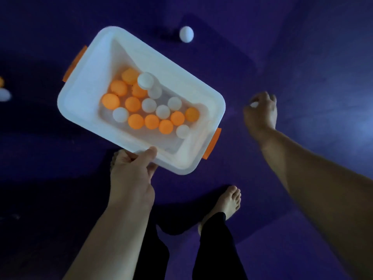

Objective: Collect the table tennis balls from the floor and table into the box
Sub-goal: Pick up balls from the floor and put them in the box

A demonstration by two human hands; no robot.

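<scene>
Head view, looking straight down at a dark purple floor. The left hand is gripping the near long rim of a white translucent rectangular plastic box, thumb lying over the rim, fingers curling underneath; the box is hanging tilted above the floor. Orange clip handles are showing at both short ends, one at the far left and one at the near right.

Inside the box a cluster of orange and white table tennis balls is lying mostly in one layer, packed touching one another; one white ball is sitting on top of the others.

The right hand is reaching down to the right of the box, well apart from it, fingers curling closed around a small white ball, only a sliver of it showing; the hand is blurred.

One loose white ball is lying on the floor beyond the box. At the left edge an orange ball and a white ball are lying close together, partly cut off.

Two bare feet, one clear, the other mostly hidden behind the left hand, and black trouser legs are showing below.
</scene>
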